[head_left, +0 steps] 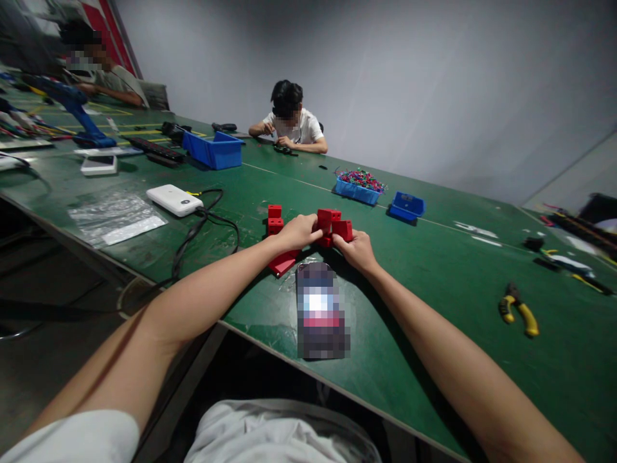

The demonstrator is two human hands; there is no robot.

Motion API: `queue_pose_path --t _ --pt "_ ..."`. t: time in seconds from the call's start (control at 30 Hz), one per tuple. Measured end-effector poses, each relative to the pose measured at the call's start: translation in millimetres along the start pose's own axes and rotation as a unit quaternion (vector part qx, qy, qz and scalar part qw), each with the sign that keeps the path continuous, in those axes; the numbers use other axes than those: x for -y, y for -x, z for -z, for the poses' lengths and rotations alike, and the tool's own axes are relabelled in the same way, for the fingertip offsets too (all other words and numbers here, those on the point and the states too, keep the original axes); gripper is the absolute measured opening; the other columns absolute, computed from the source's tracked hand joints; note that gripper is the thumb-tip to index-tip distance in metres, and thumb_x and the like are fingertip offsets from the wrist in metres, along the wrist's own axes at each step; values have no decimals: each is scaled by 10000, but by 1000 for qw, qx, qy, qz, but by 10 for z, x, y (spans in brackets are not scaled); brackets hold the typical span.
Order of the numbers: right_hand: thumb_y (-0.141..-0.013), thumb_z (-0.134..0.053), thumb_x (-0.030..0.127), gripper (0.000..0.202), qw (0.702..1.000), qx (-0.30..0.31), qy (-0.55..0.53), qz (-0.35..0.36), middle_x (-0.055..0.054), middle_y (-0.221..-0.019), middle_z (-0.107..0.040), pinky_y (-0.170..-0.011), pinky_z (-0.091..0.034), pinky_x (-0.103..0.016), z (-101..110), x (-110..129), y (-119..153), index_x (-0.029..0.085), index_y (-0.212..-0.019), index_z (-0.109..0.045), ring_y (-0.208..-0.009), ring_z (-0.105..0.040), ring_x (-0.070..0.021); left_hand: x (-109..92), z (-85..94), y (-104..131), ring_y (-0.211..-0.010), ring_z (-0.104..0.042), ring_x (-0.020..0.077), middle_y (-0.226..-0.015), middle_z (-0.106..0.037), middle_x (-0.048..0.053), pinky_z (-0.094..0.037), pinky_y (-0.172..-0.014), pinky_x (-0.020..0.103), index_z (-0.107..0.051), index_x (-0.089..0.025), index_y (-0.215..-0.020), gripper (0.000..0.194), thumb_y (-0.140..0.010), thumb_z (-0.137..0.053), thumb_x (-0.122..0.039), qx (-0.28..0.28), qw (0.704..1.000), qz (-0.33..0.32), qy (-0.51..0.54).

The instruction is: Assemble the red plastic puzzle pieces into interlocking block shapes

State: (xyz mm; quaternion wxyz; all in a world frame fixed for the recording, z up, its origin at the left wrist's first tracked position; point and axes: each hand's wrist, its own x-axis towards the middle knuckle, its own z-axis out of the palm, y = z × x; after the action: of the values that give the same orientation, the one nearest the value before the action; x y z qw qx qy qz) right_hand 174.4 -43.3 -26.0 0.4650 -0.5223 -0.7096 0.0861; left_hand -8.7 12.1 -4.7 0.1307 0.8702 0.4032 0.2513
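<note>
Long green worktop point(434, 289), running off to the far wall, wide enough to leave each person a patch of their own

Two other people seated at the far side, bent over small work

Blue bin point(214, 151) far left, a smaller blue tray of coloured bits point(359, 186) and a blue box point(407, 207) beyond the hands, set back out of the way yet near

White pack point(174, 200) with black cable point(202, 225) lying left, beside a clear plastic bag point(113, 215)

Phone point(322, 308) flat just in front of the body, screen up, likely for glancing down at

Red blocks point(332, 226) in the middle of the worktop, lifted slightly between both hands; another red stack point(274, 217) and a flat red piece point(283, 262) resting just left

Left hand point(296, 233) closed round the cluster from its left side, right hand point(355, 249) pinching the right block, fingers curled, apparently pressing parts together from opposite sides

Yellow-handled pliers point(518, 310) well apart to the right, untouched
</note>
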Motion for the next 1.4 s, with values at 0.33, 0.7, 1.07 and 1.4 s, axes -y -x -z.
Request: queue_pose_path --t 0.33,0.7,1.07,1.4 --pt "-819 -515 469 394 1000 18 -1 6 4 -547 -524 -514 -331 -236 -46 15 26 149 -605 -597 -509 -419 -112 42 11 -9 -692 -608 175 -836 -676 73 -441 -629 255 -607 -126 -956 276 -856 -509 -364 -2 1000 -14 14" --pt "-856 -474 514 451 1000 20 -4 -8 1 -558 -540 -530 -337 -243 -53 2 20 153 -623 -610 -520 -450 -125 42 -18 -13 -712 -613 173 -846 -680 71 -462 -655 258 -622 -123 -966 287 -840 -525 -363 -9 999 -9 41" --pt "-885 -428 465 367 997 19 -74 -21 -36 -815 -655 -711 -438 -279 -38 8 8 157 -946 -619 -738 -559 -179 -10 -26 -8 -801 -643 207 -938 -698 97 -500 -747 300 -633 -104 -1043 309 -801 -552 -278 -13 995 14 94" --pt "-873 -450 535 472 977 69 -187 -80 -78 -1042 -661 -772 -469 -308 -34 -19 -32 147 -1107 -585 -889 -589 -198 41 -46 -30 -906 -645 229 -1024 -689 115 -488 -803 309 -635 -101 -1067 326 -847 -491 -294 0 995 4 99"
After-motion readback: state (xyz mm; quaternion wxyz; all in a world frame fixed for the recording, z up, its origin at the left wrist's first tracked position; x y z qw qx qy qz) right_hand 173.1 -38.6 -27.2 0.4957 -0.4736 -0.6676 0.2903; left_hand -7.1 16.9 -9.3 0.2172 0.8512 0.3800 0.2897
